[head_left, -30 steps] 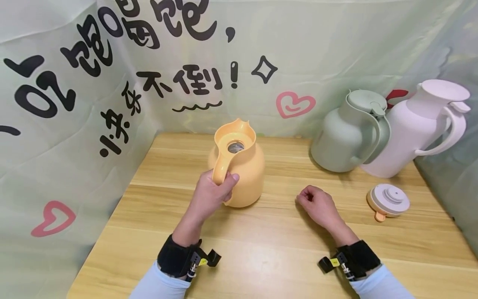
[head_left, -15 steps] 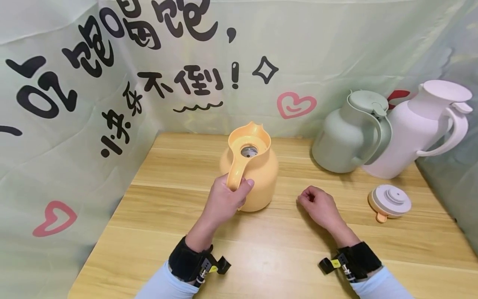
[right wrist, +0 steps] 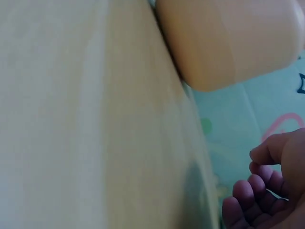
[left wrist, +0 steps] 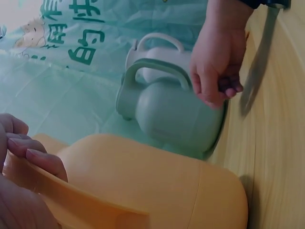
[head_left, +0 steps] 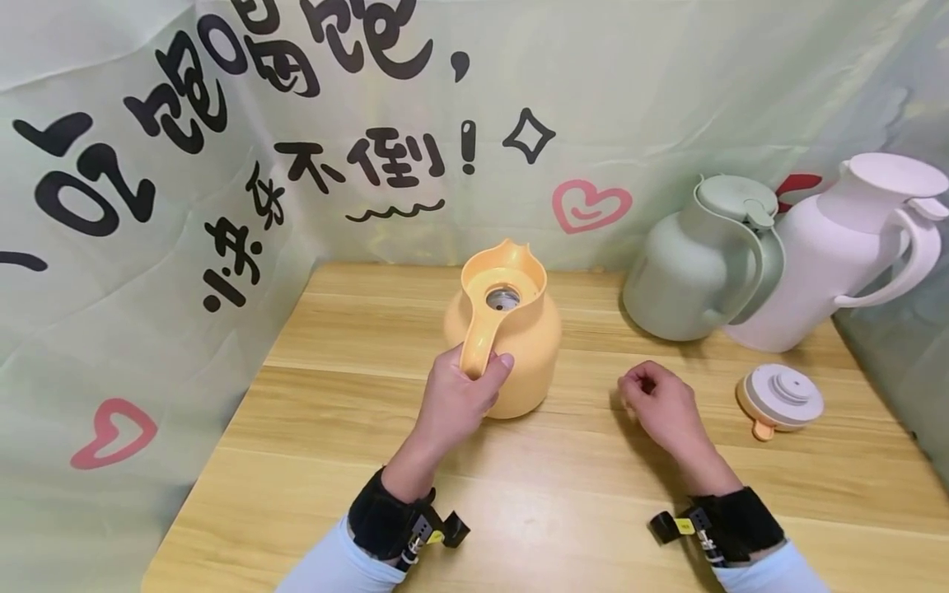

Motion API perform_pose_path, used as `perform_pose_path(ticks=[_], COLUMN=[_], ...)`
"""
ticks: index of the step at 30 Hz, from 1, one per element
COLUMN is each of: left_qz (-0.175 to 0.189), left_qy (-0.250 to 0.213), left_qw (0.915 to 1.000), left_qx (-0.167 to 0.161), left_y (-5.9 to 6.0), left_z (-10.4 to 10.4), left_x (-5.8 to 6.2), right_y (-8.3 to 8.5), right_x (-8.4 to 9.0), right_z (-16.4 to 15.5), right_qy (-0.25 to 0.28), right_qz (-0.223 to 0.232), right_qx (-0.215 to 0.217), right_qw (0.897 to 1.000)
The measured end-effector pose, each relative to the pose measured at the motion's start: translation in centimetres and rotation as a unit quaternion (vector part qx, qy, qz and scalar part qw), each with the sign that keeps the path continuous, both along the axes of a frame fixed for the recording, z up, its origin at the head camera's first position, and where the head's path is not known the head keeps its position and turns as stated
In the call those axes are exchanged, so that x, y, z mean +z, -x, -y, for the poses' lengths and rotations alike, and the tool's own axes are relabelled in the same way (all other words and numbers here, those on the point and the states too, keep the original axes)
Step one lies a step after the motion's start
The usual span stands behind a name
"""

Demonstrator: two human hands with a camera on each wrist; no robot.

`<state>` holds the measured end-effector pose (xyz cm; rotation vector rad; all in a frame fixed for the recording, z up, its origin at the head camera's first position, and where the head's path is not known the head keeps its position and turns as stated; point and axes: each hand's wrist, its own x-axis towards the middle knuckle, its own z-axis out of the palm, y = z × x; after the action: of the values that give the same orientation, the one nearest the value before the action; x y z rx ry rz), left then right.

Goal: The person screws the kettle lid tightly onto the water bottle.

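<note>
My left hand [head_left: 461, 395] grips the handle of an orange thermos jug [head_left: 528, 354]. The jug stands upright near the middle of the table, its lid off and its round mouth showing. In the left wrist view, my fingers wrap the handle of the thermos jug [left wrist: 143, 176]. My right hand [head_left: 663, 408] is just above the table, right of the jug, with fingers loosely curled and nothing in them. The right wrist view has this hand [right wrist: 267, 186] apart from the jug [right wrist: 228, 43]. The jug's stopper lid [head_left: 782, 397], grey and orange, lies upside down at the right.
A green thermos jug [head_left: 675, 276] and a taller pale pink one [head_left: 823, 247] stand at the back right, close together. Behind the wooden table [head_left: 311, 461] hangs a printed cloth [head_left: 652, 99] with lettering and hearts; it also encloses both sides.
My left hand has shifted the orange thermos jug to the right across the table. My right hand has moved slightly right, away from it. The lid stays where it was.
</note>
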<state>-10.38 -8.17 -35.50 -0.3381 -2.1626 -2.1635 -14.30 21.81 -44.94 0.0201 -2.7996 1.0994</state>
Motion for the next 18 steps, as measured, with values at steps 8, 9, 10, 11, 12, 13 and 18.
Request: perform_pose_path(ticks=[8,9,10,11,12,13,18], left_qz=[0.002,-0.001,-0.003,-0.004,-0.006,-0.008,-0.008], left_qy=[0.029,0.033,0.034,0.036,0.037,0.039,0.045], left_qw=[0.9990,0.9988,0.9987,0.9986,0.9986,0.9984,0.9981], left_qx=[0.033,0.036,0.038,0.038,0.039,0.039,0.041], left_y=[-0.2,-0.2,-0.2,-0.2,-0.2,-0.2,-0.2], left_z=[-0.6,-0.7,-0.7,-0.7,-0.7,-0.7,-0.6], left_x=[0.1,0.1,0.1,0.1,0.1,0.1,0.2], right_y=[-1.4,-1.6,-1.9,-2.1,-2.3,-2.5,-3.0], right_x=[2.1,2.3,2.4,2.5,2.6,2.6,2.1], right_z=[-3.8,-4.3,-4.8,-5.4,-5.9,-6.4,-8.6], right_qy=[-0.030,-0.035,-0.039,-0.039,-0.040,-0.043,-0.066], right_qz=[-0.105,-0.117,-0.129,-0.140,-0.145,-0.153,-0.143], right_qx=[-0.114,-0.130,-0.147,-0.165,-0.185,-0.206,-0.284], right_qw=[0.988,0.984,0.980,0.976,0.971,0.966,0.946])
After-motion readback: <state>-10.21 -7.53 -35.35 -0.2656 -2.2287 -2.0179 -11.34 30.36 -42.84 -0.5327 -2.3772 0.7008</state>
